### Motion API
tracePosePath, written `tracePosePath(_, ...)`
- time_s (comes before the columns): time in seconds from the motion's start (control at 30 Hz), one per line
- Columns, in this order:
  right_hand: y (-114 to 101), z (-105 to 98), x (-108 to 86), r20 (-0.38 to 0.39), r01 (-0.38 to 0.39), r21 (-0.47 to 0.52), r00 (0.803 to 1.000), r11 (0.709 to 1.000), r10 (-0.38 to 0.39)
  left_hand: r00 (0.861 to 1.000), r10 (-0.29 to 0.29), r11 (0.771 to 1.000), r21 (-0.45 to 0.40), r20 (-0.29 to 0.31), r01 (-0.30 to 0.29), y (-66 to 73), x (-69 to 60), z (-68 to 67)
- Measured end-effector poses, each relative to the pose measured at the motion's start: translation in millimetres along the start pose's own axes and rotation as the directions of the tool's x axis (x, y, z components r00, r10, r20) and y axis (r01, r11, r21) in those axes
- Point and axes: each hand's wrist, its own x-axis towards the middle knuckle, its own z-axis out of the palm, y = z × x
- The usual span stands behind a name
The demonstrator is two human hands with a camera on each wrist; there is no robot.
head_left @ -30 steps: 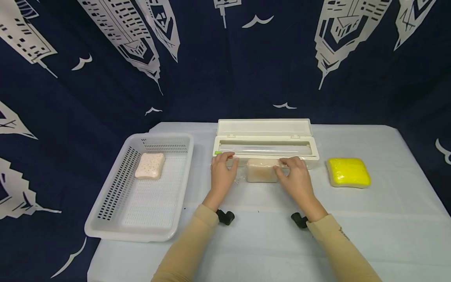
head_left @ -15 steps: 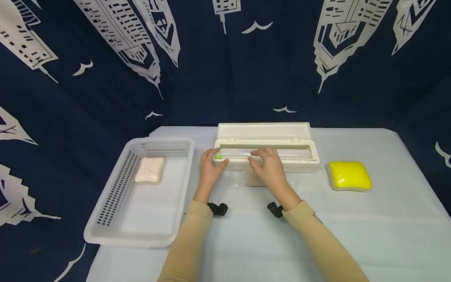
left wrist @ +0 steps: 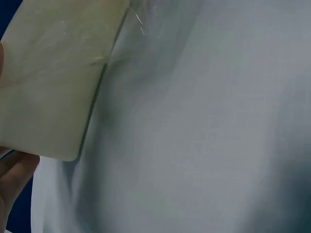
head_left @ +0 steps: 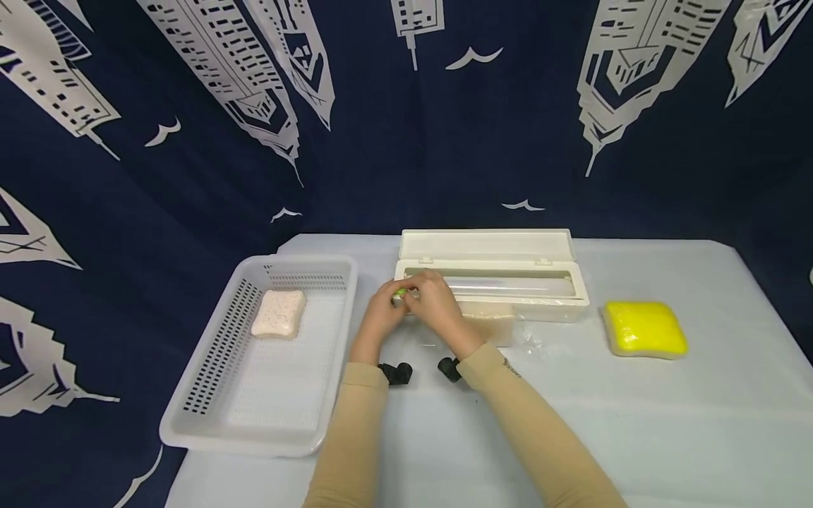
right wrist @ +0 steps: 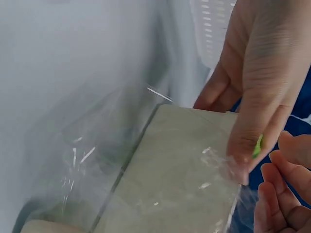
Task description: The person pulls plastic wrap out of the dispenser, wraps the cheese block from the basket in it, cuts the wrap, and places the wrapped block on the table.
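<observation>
The off-white film dispenser (head_left: 552, 311) is a long, narrow box, its hinged lid (head_left: 485, 245) raised along its far side. Inside the dispenser lies a roll of clear film (head_left: 514, 286). At the dispenser's left end sits a small green tab (head_left: 400, 291), partly hidden. Just in front of the dispenser, a beige rectangular block (head_left: 502, 317) lies flat; wrinkled clear film (head_left: 532, 341) spreads beside it.

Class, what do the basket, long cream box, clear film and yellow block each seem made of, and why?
The basket is probably moulded plastic, satin white, with regular slots. The box looks like smooth, hard plastic, with crisp edges. The film seems thin, glossy plastic: see-through, creased, glinting. The yellow block shines, perhaps film-wrapped; its material is unclear.
</observation>
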Motion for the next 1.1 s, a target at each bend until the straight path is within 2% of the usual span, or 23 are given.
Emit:
tracePosePath(0.13, 2, 7, 4.8, 0.001, -0.007, 0.000, 1.000, 1.000, 0.007, 1.000, -0.004, 1.000, 0.009, -0.027, 0.004, -0.5, 1.4, 1.4)
tracePosePath(0.33, 6, 12, 7.1, -0.044, 0.000, -0.003, 0.999, 1.000, 0.000, 0.999, -0.006, 1.000, 0.004, -0.050, 0.006, -1.5, 2.3, 3.6)
tracePosePath(0.6, 6, 15, 10.4, -0.092, 0.058, -0.112, 0.993, 0.992, -0.069, 0.995, 0.052, 0.999, 0.009, -0.083, -0.052, -4.1, 3.3, 3.0)
tracePosePath(0.7, 4, 13, 12.5, -0.058, 0.079, -0.158, 0.994, 0.984, -0.089, 0.992, 0.073, 0.997, 0.024, -0.103, -0.071, -5.8, 2.3, 2.7)
tracePosePath(0.83, 1, 8, 16.6, 0.037, 0.101, -0.230, 0.995, 0.968, -0.095, 0.988, 0.092, 0.995, 0.041, -0.123, -0.088, -7.4, 1.3, 2.5)
tracePosePath(1.1, 7, -6, 21.2, 0.191, 0.148, -0.355, 0.978, 0.923, -0.084, 0.990, 0.099, 0.995, 0.028, -0.099, -0.097, -9.1, 2.8, 5.9)
